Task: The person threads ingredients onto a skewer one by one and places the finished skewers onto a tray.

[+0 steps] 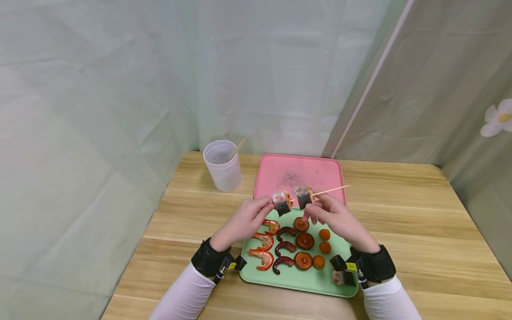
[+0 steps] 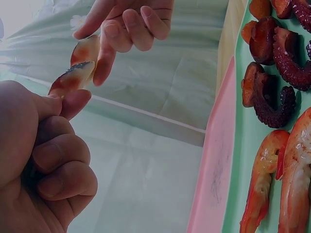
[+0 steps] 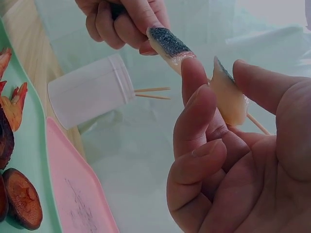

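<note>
We find the two fish pieces in mid-frame of the head view, held over the trays: one, the left piece (image 1: 282, 205), in the left hand (image 1: 250, 218), the other, the right piece (image 1: 302, 196), in the right hand (image 1: 334, 218). A skewer (image 1: 332, 190) runs through the right piece, its long end sticking out to the right and a short length showing in the gap between the pieces. We cannot tell how deep it goes into the left piece.

Our left thumb and forefinger pinch the left piece, the other fingers curled in; our right thumb and fingertips hold the right piece.

We judge the step in hand to be threading fish onto the skewer. The next move seems to call for a straight, gentle push with both pieces steady, since soft fish could split.

Below the hands, the green tray (image 1: 296, 289) bears shrimp (image 1: 264, 242), tentacles (image 1: 285, 244), mushrooms (image 1: 305, 241) and orange balls (image 1: 325, 247), three of each, with a third piece (image 1: 338, 277) of fish at its lower right. Above it, the pink tray (image 1: 280, 166) shows only dark marks. To its left on the tabletop (image 1: 420, 222), the white cup (image 1: 228, 178) holds two spare skewers (image 3: 154, 89).
</note>
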The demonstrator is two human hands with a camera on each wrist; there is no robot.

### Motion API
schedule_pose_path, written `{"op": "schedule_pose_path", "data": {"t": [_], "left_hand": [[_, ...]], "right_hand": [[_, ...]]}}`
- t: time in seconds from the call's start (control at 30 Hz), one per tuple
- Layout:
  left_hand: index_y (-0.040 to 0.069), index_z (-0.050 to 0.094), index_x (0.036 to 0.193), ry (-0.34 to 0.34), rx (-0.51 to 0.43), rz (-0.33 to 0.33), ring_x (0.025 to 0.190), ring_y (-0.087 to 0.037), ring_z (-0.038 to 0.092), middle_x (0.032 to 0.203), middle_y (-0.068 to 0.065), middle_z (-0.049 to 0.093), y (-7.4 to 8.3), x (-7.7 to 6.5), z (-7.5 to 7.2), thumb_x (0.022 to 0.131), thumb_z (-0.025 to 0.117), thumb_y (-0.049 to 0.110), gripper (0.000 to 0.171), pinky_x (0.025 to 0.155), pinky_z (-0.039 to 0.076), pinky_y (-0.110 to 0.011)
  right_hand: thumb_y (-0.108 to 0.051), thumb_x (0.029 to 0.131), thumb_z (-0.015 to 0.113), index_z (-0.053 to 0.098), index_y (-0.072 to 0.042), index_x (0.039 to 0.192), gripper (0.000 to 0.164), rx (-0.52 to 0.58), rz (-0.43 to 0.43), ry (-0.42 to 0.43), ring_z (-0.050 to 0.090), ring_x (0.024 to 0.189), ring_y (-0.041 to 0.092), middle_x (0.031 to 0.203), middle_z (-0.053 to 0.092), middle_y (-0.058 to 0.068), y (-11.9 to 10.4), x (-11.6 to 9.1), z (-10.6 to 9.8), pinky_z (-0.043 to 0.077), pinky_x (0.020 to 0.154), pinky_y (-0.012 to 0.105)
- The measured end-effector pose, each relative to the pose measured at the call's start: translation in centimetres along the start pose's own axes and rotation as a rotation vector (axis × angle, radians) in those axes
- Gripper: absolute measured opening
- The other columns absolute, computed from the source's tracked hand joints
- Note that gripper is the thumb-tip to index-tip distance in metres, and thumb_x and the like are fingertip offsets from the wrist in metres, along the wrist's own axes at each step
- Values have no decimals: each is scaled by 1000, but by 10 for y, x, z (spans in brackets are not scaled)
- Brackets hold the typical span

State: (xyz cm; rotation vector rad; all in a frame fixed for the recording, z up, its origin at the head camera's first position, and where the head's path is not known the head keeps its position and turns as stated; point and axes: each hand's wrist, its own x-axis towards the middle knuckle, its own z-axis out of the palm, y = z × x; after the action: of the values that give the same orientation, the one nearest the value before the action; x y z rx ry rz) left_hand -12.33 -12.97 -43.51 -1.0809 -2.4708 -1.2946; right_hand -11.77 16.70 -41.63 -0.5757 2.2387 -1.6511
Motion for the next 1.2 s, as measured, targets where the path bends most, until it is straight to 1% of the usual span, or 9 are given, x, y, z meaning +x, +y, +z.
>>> {"op": "schedule_pose_path", "data": {"t": [0.17,0.33,0.5,0.67,0.77,0.8,0.97,1.03,1.2], "left_hand": [[11,60,91,3,-1,2,59,-2,36,70,11,36,1,0,0,110,57,5,21,56,35,-25],[11,60,91,-2,-9,-8,59,-2,36,70,10,36,1,1,1,111,57,5,21,57,36,-24],[11,60,91,-3,-13,-9,59,-2,36,70,10,36,0,2,1,111,56,5,21,57,36,-24],[11,61,92,-8,-20,-22,59,-2,36,70,10,36,1,2,3,111,57,6,20,57,36,-24],[11,62,92,-21,-47,-38,59,-2,36,70,10,36,2,2,5,111,57,6,20,57,35,-25],[11,62,92,-23,-57,-39,58,-2,35,70,11,36,2,2,6,111,56,6,20,57,35,-25],[10,63,94,-21,-84,-28,58,-2,34,70,10,36,3,2,8,111,56,5,19,57,35,-24],[10,64,95,-16,-84,-29,58,-2,34,71,10,36,3,2,8,111,56,5,19,57,35,-24],[10,63,96,-10,-82,-37,60,-3,36,71,10,36,1,2,6,112,55,6,19,58,37,-26]], "right_hand": [[-36,113,57,65,-6,118,31,-38,18,8,55,73,25,88,67,14,0,0,0,41,64,34],[-39,114,53,67,-11,109,32,-62,22,3,54,72,26,87,66,12,1,0,-1,41,66,35],[-37,115,52,67,-10,110,32,-50,12,-1,58,76,31,87,66,11,3,0,-1,43,66,38],[-39,114,54,64,-10,116,31,-25,37,-2,61,82,35,92,67,15,3,-1,0,45,69,35],[-38,114,54,63,-8,120,32,-24,53,-17,60,90,38,97,66,15,2,-2,1,47,75,37],[-37,114,54,63,-7,122,32,-29,52,-27,60,92,38,98,66,12,1,-2,1,48,77,38],[-33,116,51,65,-8,130,32,-54,14,-83,60,102,32,106,70,9,-1,0,3,48,89,42],[-33,116,49,64,-8,131,33,-56,7,-85,61,102,32,107,72,8,0,1,3,48,89,41],[-33,115,52,61,-5,132,33,-61,19,-54,58,94,33,104,68,9,1,0,2,48,77,36]]}}
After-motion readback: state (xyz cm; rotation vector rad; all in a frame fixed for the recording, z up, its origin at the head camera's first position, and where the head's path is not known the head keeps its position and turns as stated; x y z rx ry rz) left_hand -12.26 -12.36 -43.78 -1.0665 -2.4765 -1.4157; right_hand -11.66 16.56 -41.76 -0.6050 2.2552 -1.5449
